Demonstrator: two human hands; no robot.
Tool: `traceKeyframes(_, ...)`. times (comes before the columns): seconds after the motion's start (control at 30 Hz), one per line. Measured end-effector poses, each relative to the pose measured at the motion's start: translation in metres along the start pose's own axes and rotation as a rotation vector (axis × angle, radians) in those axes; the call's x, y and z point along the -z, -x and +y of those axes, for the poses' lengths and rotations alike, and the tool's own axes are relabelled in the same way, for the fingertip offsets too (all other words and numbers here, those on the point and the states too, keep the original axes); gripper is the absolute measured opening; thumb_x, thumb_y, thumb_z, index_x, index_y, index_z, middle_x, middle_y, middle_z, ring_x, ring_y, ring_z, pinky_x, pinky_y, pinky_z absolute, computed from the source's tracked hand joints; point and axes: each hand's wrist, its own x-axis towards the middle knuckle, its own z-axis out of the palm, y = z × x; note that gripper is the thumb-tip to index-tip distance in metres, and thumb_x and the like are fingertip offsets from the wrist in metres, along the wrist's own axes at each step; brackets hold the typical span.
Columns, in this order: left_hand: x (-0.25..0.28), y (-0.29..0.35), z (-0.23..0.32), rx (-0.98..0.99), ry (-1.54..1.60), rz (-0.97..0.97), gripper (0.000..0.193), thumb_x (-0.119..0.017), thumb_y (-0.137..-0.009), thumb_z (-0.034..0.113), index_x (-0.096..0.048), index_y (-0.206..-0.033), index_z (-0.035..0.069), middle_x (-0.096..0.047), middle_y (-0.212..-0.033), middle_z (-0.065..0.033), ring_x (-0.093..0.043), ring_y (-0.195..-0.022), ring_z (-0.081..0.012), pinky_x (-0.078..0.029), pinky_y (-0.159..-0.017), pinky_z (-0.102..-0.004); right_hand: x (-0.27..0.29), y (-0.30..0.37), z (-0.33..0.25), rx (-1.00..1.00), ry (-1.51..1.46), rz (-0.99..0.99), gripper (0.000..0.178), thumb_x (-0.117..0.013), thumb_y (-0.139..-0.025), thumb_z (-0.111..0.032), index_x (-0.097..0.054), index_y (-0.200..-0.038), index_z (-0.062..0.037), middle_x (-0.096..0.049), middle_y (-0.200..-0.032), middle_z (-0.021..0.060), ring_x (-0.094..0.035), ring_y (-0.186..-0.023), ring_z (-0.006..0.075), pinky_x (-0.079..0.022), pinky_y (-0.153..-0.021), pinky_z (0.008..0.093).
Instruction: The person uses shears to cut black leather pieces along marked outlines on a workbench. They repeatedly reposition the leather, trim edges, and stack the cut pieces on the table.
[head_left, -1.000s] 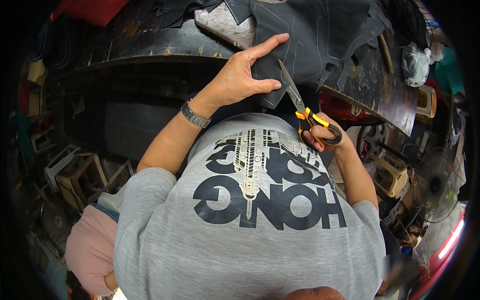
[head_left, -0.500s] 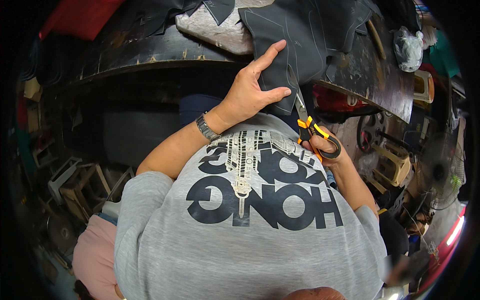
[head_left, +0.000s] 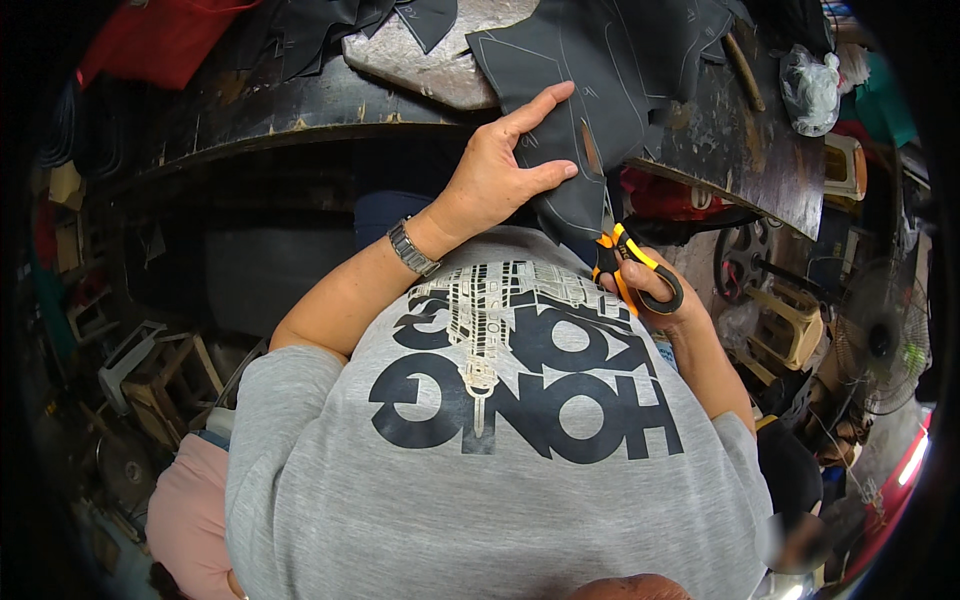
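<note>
A black leather-like sheet with pale drawn outlines lies over the table and hangs past its near edge. My left hand holds it from the left, index finger and thumb stretched over the top face; the other fingers are hidden beneath the sheet. In my right hand are scissors with black and yellow-orange handles, fingers through the loops. Their blades point away from me at the sheet's right part, one blade showing on its top face just right of my left thumb.
A pale stone slab rests on the dark worn table, with smaller black cut pieces beside it. A wooden stick and a clear plastic bag lie at the right. Wooden stools stand low at the left.
The scissors' handles have moved slightly, and less of the lower blade shows. The sheet has shifted a little to the left and up. My left hand has barely moved.
</note>
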Motion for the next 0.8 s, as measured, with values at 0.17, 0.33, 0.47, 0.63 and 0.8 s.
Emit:
traceKeyframes(0.17, -0.003, 0.001, 0.001, 0.009, 0.044, 0.005, 0.079, -0.075, -0.084, -0.002, -0.038, -0.153, 0.004, -0.058, -0.136, -0.0104, -0.058, -0.114, -0.0115, -0.049, -0.102, -0.0271, -0.011, 0.007, 0.002, 0.064, -0.057, 0.038, 0.053, -0.082, -0.078, -0.048, -0.067, -0.091, 0.001, -0.061, -0.078, 0.0047, -0.056, -0.072, 0.0123, -0.044, -0.066, 0.0248)
traceKeyframes(0.33, -0.008, 0.005, 0.002, 0.045, 0.122, 0.01, 0.081, -0.076, -0.083, -0.002, -0.036, -0.153, 0.003, -0.054, -0.141, -0.0123, -0.055, -0.119, -0.0122, -0.047, -0.103, -0.0272, -0.015, 0.014, 0.0, 0.022, -0.034, 0.051, 0.047, -0.084, -0.08, -0.04, -0.068, -0.094, 0.0024, -0.064, -0.078, 0.0046, -0.061, -0.069, 0.0107, -0.047, -0.063, 0.0228)
traceKeyframes(0.47, -0.009, 0.004, 0.003, 0.056, 0.156, 0.013, 0.082, -0.076, -0.083, -0.003, -0.035, -0.153, 0.001, -0.052, -0.143, -0.0128, -0.053, -0.122, -0.0127, -0.045, -0.105, -0.0277, -0.02, 0.017, 0.0, 0.056, 0.031, 0.1, 0.044, -0.083, -0.083, -0.036, -0.068, -0.097, 0.0035, -0.066, -0.079, 0.0061, -0.063, -0.069, 0.0103, -0.048, -0.062, 0.0218)
traceKeyframes(0.63, -0.011, 0.005, 0.002, 0.013, 0.097, 0.031, 0.081, -0.077, -0.083, -0.003, -0.035, -0.153, 0.0, -0.05, -0.146, -0.013, -0.051, -0.124, -0.0132, -0.043, -0.107, -0.0279, -0.023, 0.017, 0.0, 0.032, 0.049, 0.118, 0.04, -0.081, -0.085, -0.032, -0.069, -0.097, 0.0042, -0.068, -0.079, 0.0057, -0.062, -0.064, 0.0089, -0.048, -0.059, 0.0217)
traceKeyframes(0.8, -0.011, 0.004, -0.002, 0.014, 0.076, 0.03, 0.081, -0.076, -0.082, -0.003, -0.035, -0.153, -0.001, -0.048, -0.148, -0.0133, -0.05, -0.127, -0.014, -0.042, -0.109, -0.0282, -0.025, 0.018, 0.0, 0.017, 0.063, 0.143, 0.036, -0.081, -0.085, -0.03, -0.069, -0.094, 0.0032, -0.067, -0.077, 0.0051, -0.061, -0.063, 0.0082, -0.047, -0.058, 0.0215)
